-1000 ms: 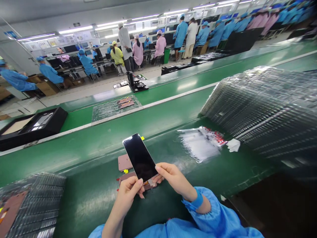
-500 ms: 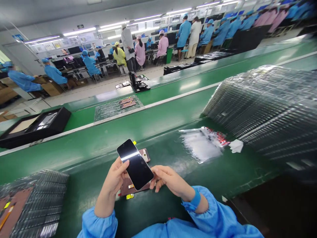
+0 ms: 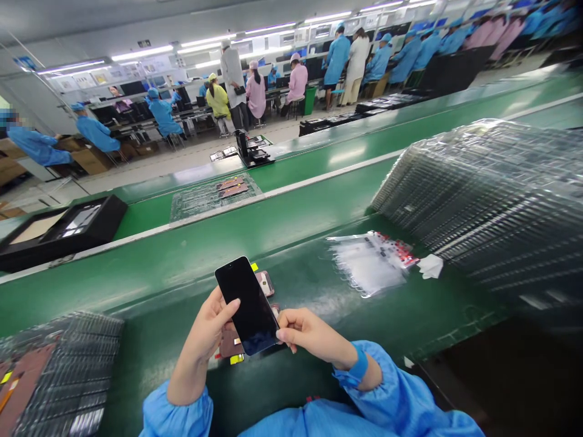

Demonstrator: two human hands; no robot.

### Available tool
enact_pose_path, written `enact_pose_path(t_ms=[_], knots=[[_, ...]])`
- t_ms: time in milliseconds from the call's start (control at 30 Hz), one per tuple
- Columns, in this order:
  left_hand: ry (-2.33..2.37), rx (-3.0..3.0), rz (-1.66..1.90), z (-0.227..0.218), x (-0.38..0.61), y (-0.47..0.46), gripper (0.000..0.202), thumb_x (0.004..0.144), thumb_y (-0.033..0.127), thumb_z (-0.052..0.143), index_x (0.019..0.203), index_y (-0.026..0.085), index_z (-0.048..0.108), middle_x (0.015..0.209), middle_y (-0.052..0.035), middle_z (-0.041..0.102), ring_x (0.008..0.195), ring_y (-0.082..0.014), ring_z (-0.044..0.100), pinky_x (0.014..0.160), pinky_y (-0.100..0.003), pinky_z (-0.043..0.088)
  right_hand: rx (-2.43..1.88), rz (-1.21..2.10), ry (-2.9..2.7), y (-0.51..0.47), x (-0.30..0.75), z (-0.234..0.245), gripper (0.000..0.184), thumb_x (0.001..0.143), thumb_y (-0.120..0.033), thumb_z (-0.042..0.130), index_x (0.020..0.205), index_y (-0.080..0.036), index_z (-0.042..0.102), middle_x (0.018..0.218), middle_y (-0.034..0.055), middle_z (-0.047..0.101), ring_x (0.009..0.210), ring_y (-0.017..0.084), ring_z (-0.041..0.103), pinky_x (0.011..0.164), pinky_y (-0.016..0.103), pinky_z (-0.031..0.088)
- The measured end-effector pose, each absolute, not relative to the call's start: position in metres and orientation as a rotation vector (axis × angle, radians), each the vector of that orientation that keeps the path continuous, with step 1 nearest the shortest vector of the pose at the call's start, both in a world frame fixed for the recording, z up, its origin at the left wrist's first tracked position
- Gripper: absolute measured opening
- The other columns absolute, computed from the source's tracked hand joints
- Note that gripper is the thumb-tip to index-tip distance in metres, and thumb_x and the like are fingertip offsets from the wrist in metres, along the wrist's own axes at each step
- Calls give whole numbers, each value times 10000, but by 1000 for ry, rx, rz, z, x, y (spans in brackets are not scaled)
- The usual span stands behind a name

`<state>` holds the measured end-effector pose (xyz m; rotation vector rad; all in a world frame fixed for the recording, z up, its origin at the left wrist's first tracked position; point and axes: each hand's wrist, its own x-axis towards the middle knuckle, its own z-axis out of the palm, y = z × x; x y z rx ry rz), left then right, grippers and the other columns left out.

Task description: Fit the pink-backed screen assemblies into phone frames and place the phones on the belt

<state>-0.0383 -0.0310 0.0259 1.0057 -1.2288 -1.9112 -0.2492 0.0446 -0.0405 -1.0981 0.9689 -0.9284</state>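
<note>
Black-glass phone: tilted in both my hands at lower centre of the frame, screen up; half a second ago a glare strip crossed it, now gone, so I judge its face easier to check.
Left hand: fingers grasping its left edge, thumb on the glass.
Right hand: thumb and fingertips pinching the lower right edge.
Brown panels: partly hidden beneath.
Clear trays: stacked at frame right.

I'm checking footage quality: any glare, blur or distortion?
In the head view, glare whitens a patch of the far green belt; the phone screen looks dark, nearly glare-free; the tray stack at right looks stretched and smeared toward the frame edge.
</note>
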Motion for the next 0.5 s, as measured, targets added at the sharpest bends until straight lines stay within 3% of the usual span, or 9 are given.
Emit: enact_pose_path(t_ms=[200, 367, 500], knots=[[-1238, 969, -1915, 23, -39, -29, 583, 779, 346, 798, 1243, 155, 500, 759, -20, 681, 600, -143, 643, 540, -217, 542, -1100, -902, 981, 47, -249, -40, 627, 710, -723, 708, 690, -131, 504, 665, 15, 546, 537, 70, 472, 539, 211, 366], [-1247, 962, -1884, 27, -38, -29, 487, 779, 328, 799, 1169, 162, 557, 764, -24, 686, 621, -142, 648, 594, -227, 562, -1071, -920, 979, 49, -247, -39, 626, 688, -721, 724, 676, -140, 490, 649, 7, 543, 532, 69, 467, 532, 209, 385], [-1194, 995, -1896, 26, -42, -27, 556, 763, 335, 813, 1235, 191, 557, 843, -36, 718, 656, -160, 672, 587, -230, 557, -1043, -948, 966, 50, -244, -39, 610, 691, -694, 741, 668, -133, 502, 638, 0, 544, 515, 59, 471, 522, 199, 389]])
